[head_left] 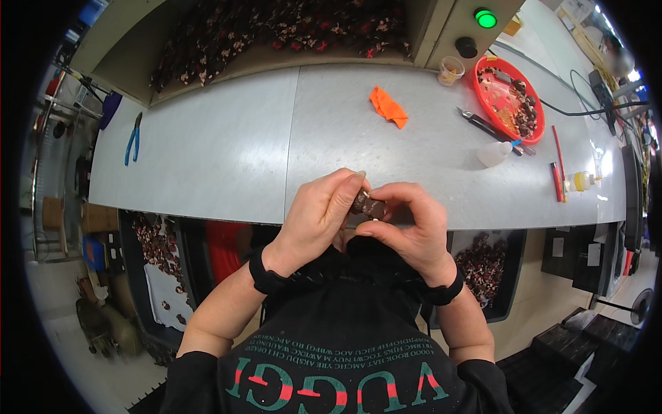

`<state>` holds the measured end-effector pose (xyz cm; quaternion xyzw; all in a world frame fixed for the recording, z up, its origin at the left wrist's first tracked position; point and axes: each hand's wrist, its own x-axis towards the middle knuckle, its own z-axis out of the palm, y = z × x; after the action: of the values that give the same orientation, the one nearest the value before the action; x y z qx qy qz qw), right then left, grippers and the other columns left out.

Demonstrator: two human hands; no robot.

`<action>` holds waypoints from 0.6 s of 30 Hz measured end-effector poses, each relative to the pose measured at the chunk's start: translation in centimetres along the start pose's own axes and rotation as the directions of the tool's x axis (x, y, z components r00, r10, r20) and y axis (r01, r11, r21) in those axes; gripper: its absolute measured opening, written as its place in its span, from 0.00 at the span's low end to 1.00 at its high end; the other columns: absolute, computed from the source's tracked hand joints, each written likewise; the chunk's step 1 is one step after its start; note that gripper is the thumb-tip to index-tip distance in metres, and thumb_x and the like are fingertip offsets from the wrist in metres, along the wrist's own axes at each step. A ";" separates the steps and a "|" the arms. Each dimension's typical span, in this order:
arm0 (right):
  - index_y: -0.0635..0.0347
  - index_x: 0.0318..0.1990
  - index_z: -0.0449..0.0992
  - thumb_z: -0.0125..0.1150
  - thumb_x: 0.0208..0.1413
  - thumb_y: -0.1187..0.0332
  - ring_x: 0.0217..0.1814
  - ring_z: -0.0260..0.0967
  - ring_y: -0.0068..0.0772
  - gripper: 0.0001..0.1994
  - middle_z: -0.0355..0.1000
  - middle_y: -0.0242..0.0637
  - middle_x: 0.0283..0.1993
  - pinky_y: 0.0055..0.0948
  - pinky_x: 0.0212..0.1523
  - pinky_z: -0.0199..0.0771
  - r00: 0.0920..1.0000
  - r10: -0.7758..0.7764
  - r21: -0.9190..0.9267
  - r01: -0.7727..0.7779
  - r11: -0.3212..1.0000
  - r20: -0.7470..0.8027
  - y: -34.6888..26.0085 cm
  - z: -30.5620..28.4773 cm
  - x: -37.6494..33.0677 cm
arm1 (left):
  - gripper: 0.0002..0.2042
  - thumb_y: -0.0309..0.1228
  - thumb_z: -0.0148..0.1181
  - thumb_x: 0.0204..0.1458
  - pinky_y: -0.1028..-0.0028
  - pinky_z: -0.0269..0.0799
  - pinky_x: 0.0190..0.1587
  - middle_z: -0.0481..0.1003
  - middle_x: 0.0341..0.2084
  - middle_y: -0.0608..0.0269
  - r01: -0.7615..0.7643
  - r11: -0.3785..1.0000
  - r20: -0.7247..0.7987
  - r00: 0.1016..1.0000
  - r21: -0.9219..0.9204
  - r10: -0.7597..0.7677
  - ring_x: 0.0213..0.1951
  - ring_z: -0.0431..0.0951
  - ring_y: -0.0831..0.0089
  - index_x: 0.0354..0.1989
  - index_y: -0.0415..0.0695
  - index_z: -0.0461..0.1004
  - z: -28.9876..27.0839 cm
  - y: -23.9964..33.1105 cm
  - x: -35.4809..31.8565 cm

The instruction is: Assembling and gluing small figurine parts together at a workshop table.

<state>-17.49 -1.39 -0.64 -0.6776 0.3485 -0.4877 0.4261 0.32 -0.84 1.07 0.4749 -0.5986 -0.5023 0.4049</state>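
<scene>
Pinching a small brown piece (367, 205) between my left hand (318, 215) and right hand (408, 224); I keep it steady above the near table (227, 152) edge.

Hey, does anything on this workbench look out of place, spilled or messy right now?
Nothing looks spilled or damaged. The one loose item is a crumpled orange cloth lying alone mid-bench, apart from the tools gathered by the red basket. Both the left hand and right hand grip a small dark brown piece at the bench edge.
</scene>
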 end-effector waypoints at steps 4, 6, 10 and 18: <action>0.61 0.38 0.76 0.78 0.39 0.68 0.27 0.67 0.21 0.19 0.73 0.31 0.29 0.21 0.29 0.69 0.992 0.101 -0.118 -0.092 0.989 0.070 -2.3 -2.0 -1.0 | 0.14 0.35 0.44 0.66 0.82 0.70 0.24 0.73 0.31 0.65 0.176 0.982 0.043 0.984 -0.072 -0.174 0.24 0.73 0.82 0.49 0.39 0.71 -0.7 1.0 -1.0; 0.62 0.36 0.76 0.79 0.39 0.68 0.27 0.65 0.19 0.18 0.72 0.30 0.28 0.21 0.30 0.68 0.965 0.230 -0.122 -0.215 0.969 0.125 -3.7 -5.6 -3.3 | 0.13 0.34 0.47 0.64 0.79 0.71 0.32 0.73 0.38 0.62 0.108 0.994 0.138 0.984 0.033 -0.112 0.29 0.74 0.80 0.51 0.40 0.70 -2.2 2.1 -0.7; 0.65 0.37 0.75 0.74 0.42 0.70 0.25 0.65 0.20 0.16 0.72 0.31 0.25 0.21 0.30 0.68 0.677 0.734 -0.225 -0.707 0.671 0.060 -2.9 -12.9 -9.9 | 0.14 0.34 0.52 0.61 0.75 0.71 0.39 0.73 0.41 0.60 -0.075 0.945 0.083 0.995 0.317 0.051 0.37 0.75 0.76 0.50 0.40 0.71 -7.2 2.7 1.4; 0.65 0.42 0.74 0.71 0.41 0.69 0.30 0.76 0.37 0.19 0.76 0.43 0.28 0.33 0.34 0.75 0.593 0.695 -0.697 -0.693 0.184 -0.407 4.7 -21.5 -23.4 | 0.17 0.32 0.60 0.51 0.58 0.69 0.52 0.73 0.45 0.52 0.050 0.441 -0.250 0.878 0.896 0.407 0.48 0.72 0.51 0.49 0.44 0.74 -21.4 -0.5 13.6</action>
<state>-44.90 12.48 -10.00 -0.5573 0.7941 -0.0249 0.2414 17.97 -18.80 4.31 0.6443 -0.7127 0.0470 0.2734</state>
